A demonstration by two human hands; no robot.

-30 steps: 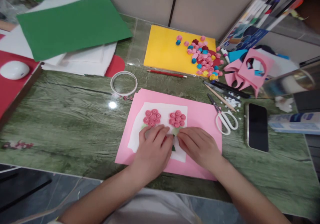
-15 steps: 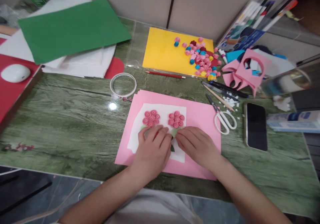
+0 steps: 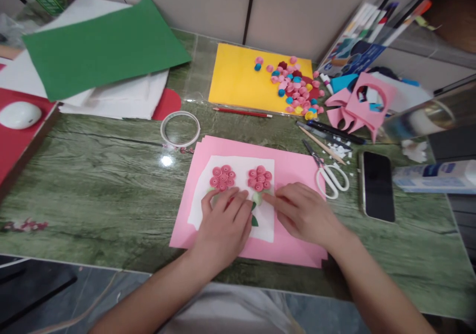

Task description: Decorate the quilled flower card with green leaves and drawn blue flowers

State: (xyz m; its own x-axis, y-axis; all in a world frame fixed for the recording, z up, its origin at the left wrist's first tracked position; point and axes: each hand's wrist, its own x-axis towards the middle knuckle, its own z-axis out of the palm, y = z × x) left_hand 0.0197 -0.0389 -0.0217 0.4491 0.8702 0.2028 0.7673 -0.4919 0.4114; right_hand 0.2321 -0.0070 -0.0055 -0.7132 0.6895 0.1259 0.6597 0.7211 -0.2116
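- My left hand point(image 3: 223, 222) lies flat, fingers spread, on the white card point(image 3: 238, 195), which sits on the stack of pink sheets point(image 3: 293, 175) near the front edge of the green table point(image 3: 104, 185). It presses the card down and grips nothing.
- My right hand point(image 3: 303, 212) rests on the pink sheets with its fingertips point(image 3: 268, 198) touching a pale green leaf piece point(image 3: 257, 198) just under the right rolled-paper flower point(image 3: 259, 178). I cannot tell whether it pinches the leaf or only presses it.
- 2 flowers stand on the card; the left flower point(image 3: 222, 176) sits just above my left fingertips, and a darker green scrap point(image 3: 254, 220) shows between my hands.
- I judge the leaf very light, thin and floppy, likely to slide or curl, so it wants a fingertip hold at its edge or a flat press from above.
- The rolled coils look fragile and easy to crush; I would keep pressure off them and handle the card by its bare margins.
- The card seems light and slippery on the smooth pink paper, hence the flat hand.
- Scissors point(image 3: 329, 172) and a phone point(image 3: 378, 185) lie to the right, a tape roll point(image 3: 180, 129) behind the pink sheets on the left.
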